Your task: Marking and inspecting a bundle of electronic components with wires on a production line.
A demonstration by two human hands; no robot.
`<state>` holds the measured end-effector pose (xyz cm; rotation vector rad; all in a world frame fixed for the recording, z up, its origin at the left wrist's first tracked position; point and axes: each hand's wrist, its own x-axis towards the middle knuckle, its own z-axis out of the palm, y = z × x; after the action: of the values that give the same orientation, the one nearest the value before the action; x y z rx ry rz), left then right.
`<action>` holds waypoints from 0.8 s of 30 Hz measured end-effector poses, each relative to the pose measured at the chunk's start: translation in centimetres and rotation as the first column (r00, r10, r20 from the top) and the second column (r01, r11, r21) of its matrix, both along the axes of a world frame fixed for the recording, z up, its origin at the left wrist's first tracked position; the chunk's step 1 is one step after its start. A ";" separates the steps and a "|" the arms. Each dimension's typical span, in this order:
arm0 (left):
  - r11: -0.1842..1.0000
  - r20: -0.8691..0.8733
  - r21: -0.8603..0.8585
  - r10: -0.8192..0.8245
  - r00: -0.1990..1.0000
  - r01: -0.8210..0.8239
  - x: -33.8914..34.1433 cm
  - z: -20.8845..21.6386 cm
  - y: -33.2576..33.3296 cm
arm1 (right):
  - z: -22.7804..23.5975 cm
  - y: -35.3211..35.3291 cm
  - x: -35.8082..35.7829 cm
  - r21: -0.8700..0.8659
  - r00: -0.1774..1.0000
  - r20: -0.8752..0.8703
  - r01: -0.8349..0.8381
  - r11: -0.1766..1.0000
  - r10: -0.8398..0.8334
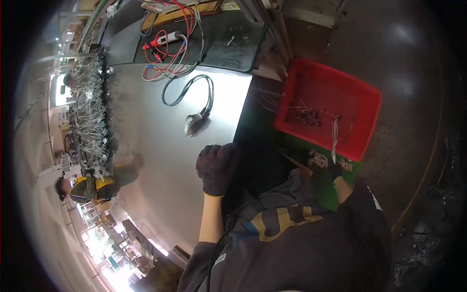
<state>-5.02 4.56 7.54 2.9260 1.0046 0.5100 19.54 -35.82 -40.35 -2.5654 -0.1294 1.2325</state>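
Observation:
My left hand (pixel 217 168), in a dark knitted glove with a yellow cuff, is closed in a fist at the near edge of the metal tabletop (pixel 160 129). Nothing shows sticking out of it. Farther up the table lies a looped dark cable (pixel 212 92), its end wrapped in a small pale bag (pixel 193 125). Low on my right, my gloved right hand (pixel 335 171) is closed around one end of a bundle of thin pale wires (pixel 334 138). That bundle reaches over the rim of a red plastic crate (pixel 364 155); its fingers are partly hidden.
Dark wire scraps (pixel 309 116) lie inside the crate. A black mat (pixel 228 46) holds a red-and-white handheld tool (pixel 168 38) with tangled red and grey leads. At far left, a person (pixel 92 187) stands beside a rack of hanging cables (pixel 90 117).

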 end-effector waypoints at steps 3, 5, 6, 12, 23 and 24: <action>1.000 -0.042 0.000 0.014 0.999 -0.014 0.0 0.0 0.0 | -5.3 0.6 1.3 0.199 0.995 0.023 0.091 0.976 -0.098; 1.000 -0.051 -0.005 0.010 0.999 -0.010 0.2 -0.1 0.1 | -7.4 0.4 2.8 0.095 1.000 -0.014 -0.008 0.995 0.009; 1.000 -0.062 0.001 0.012 0.998 -0.012 0.3 -0.1 0.2 | -7.9 0.5 3.5 0.028 0.988 -0.110 -0.104 0.994 0.106; 0.998 -0.104 -0.016 0.051 0.993 -0.053 0.8 0.0 0.2 | -2.6 1.2 5.1 -0.101 0.980 -0.197 -0.043 0.994 0.023; 0.998 -0.011 -0.062 -0.009 1.000 0.008 1.9 0.4 1.1 | 4.3 1.1 5.2 -0.104 0.947 0.081 -0.303 0.947 0.312; 0.998 -0.009 -0.070 -0.008 1.000 0.007 1.9 0.6 1.0 | 4.8 1.4 5.5 -0.085 0.856 0.152 -0.487 0.869 0.495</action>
<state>-3.14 5.56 8.16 2.8723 0.9906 0.4522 25.05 -34.41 -35.56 -2.7692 -0.8546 1.1710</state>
